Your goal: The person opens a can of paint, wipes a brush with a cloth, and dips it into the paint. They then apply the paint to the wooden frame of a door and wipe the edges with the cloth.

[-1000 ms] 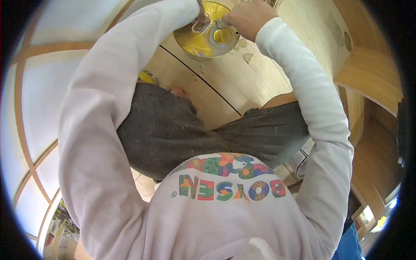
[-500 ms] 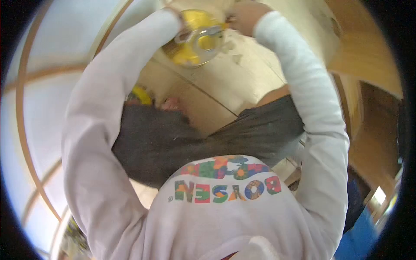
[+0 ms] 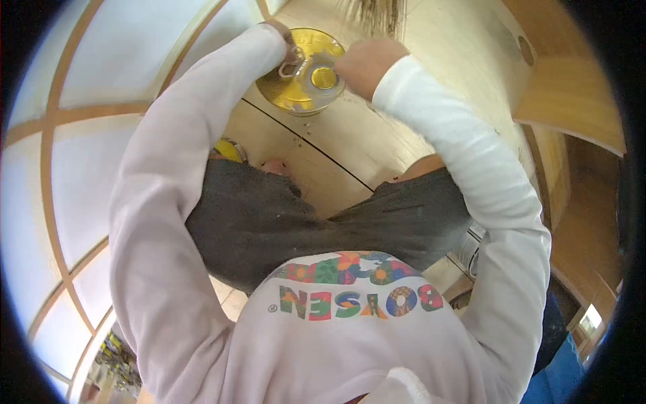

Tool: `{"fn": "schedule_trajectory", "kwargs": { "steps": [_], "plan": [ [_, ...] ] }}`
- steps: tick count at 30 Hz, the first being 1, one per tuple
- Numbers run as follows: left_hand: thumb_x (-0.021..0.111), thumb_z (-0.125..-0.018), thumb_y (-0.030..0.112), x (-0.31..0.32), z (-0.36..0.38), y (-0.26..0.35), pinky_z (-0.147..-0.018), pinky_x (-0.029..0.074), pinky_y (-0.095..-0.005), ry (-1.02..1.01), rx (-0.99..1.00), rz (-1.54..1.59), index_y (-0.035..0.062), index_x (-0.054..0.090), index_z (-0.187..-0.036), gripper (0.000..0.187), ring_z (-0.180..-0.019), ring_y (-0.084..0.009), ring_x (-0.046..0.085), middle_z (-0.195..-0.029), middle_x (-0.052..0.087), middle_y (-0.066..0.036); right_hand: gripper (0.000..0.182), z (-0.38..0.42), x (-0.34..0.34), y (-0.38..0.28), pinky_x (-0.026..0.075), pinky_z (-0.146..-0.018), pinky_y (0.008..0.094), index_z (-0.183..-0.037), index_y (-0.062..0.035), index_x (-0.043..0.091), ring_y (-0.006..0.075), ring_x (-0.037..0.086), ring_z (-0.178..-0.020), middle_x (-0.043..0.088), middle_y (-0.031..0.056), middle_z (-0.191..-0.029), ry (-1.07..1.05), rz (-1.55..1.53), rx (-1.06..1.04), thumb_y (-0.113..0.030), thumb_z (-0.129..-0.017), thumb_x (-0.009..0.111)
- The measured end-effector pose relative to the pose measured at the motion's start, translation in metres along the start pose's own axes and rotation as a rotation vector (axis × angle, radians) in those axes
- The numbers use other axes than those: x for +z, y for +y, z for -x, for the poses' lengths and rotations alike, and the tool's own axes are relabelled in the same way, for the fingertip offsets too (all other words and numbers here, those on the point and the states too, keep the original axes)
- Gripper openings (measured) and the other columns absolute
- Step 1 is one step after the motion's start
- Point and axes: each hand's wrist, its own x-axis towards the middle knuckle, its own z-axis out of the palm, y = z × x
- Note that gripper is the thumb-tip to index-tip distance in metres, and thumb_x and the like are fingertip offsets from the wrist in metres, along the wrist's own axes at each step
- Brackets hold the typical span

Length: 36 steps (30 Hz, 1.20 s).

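A round gold-coloured metal can point(image 3: 316, 44) stands on the floor in front of me, its top smeared with grey. A yellow cap point(image 3: 324, 78) and a pale loop handle point(image 3: 291, 70) are on that top. My left hand point(image 3: 288, 46) is closed at the can's left rim, beside the handle, its fingers partly hidden. Over the right edge of the can, close to the cap, my right hand point(image 3: 372, 65) is curled closed. Whatever it holds, if anything, is hidden.
Brown bristles point(image 3: 377, 17) show at the top edge, beyond my right hand. A wood-framed panel point(image 3: 101, 108) runs along the left and wooden furniture point(image 3: 572, 101) stands at right. Pale floor tiles point(image 3: 330, 148) with crumbs lie between my knees and the can.
My right hand has moved left and down, closer to the cap. The bristles have come into view at the top. The can appears slightly lower in the view.
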Motion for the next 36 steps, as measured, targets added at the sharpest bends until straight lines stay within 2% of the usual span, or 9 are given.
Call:
{"fn": "schedule_trajectory", "kwargs": {
  "steps": [3,6,8,17,20,22,24,26,36],
  "plan": [
    [0.081,-0.059,0.027,0.002,0.002,-0.002,-0.07,0.052,-0.0323,0.003,-0.012,0.049,0.0112,0.065,-0.095,0.042,-0.076,-0.0184,0.063,-0.088,0.066,-0.006,0.017,0.0,0.006,-0.007,0.051,-0.068,0.038,-0.091,-0.0092,0.062,0.0287,0.062,-0.08,0.064,0.0108,-0.087,-0.019,-0.002,0.062,-0.013,-0.08,0.05],
    [0.076,-0.059,0.04,0.002,0.0,-0.002,-0.074,0.049,-0.0335,-0.014,0.022,-0.018,0.0181,0.067,-0.093,0.041,-0.084,-0.0183,0.061,-0.095,0.065,-0.002,0.017,-0.011,0.016,0.024,0.051,-0.068,0.0383,-0.092,-0.0104,0.062,0.0282,0.062,-0.081,0.064,0.0104,-0.086,-0.176,-0.128,0.103,-0.013,-0.08,0.05],
    [0.08,-0.058,0.026,-0.002,0.003,0.003,-0.068,0.052,-0.0319,0.011,0.029,-0.095,0.0151,0.066,-0.093,0.039,-0.076,-0.0185,0.063,-0.09,0.065,-0.007,0.018,-0.001,0.017,0.022,0.051,-0.069,0.038,-0.094,-0.012,0.062,0.0273,0.062,-0.082,0.064,0.0095,-0.085,-0.13,-0.126,0.078,-0.012,-0.081,0.05],
    [0.076,-0.061,0.031,0.006,-0.003,-0.003,-0.079,0.049,-0.0321,0.025,-0.025,-0.039,0.0184,0.064,-0.101,0.043,-0.088,-0.0192,0.061,-0.098,0.064,-0.005,0.017,-0.031,0.018,0.014,0.05,-0.071,0.0372,-0.095,-0.0103,0.06,0.0263,0.061,-0.086,0.063,0.0104,-0.09,-0.023,0.007,0.054,-0.012,-0.081,0.05],
    [0.074,-0.066,0.022,0.0,0.021,0.005,-0.082,0.048,-0.0298,0.278,0.028,-0.02,0.0166,0.065,-0.099,0.035,-0.089,-0.018,0.06,-0.096,0.064,-0.005,0.017,-0.034,0.035,0.035,0.049,-0.067,0.0357,-0.094,-0.0077,0.059,0.0262,0.061,-0.083,0.062,0.0116,-0.092,0.069,-0.18,0.119,-0.018,-0.082,0.052],
    [0.074,-0.067,0.019,-0.013,0.021,0.0,-0.085,0.045,-0.0286,0.202,0.113,0.118,0.0163,0.065,-0.101,0.035,-0.092,-0.0162,0.059,-0.099,0.063,-0.004,0.023,-0.034,0.058,0.065,0.048,-0.064,0.0338,-0.096,-0.0071,0.058,0.0235,0.06,-0.077,0.062,0.0115,-0.089,0.037,-0.627,0.108,-0.025,-0.082,0.054],
    [0.073,-0.067,0.02,-0.016,0.019,-0.004,-0.084,0.045,-0.028,0.173,0.258,0.43,0.0165,0.064,-0.105,0.039,-0.091,-0.0141,0.059,-0.1,0.064,-0.003,0.027,-0.031,0.062,0.083,0.045,-0.054,0.0299,-0.099,-0.0101,0.058,0.0157,0.056,-0.061,0.059,0.0069,-0.074,0.089,-0.743,0.058,-0.032,-0.084,0.053],
    [0.073,-0.068,0.02,-0.017,0.017,-0.003,-0.083,0.045,-0.0277,0.211,0.314,0.454,0.016,0.064,-0.105,0.038,-0.089,-0.0131,0.059,-0.098,0.064,-0.003,0.027,-0.016,0.046,0.081,0.041,-0.044,0.0259,-0.099,-0.0117,0.058,0.0091,0.048,-0.048,0.052,0.0008,-0.059,-0.157,-1.033,0.261,-0.033,-0.088,0.047],
    [0.072,-0.07,0.03,-0.026,0.034,0.018,-0.074,0.047,-0.0279,0.297,0.19,0.374,0.0118,0.068,-0.09,0.027,-0.079,-0.0146,0.06,-0.085,0.065,-0.006,0.031,-0.014,0.044,0.061,0.032,-0.033,0.0226,-0.101,-0.0077,0.057,0.0086,0.04,-0.038,0.048,0.0006,-0.056,0.014,-1.209,0.305,-0.033,-0.09,0.044]
  ]
}}
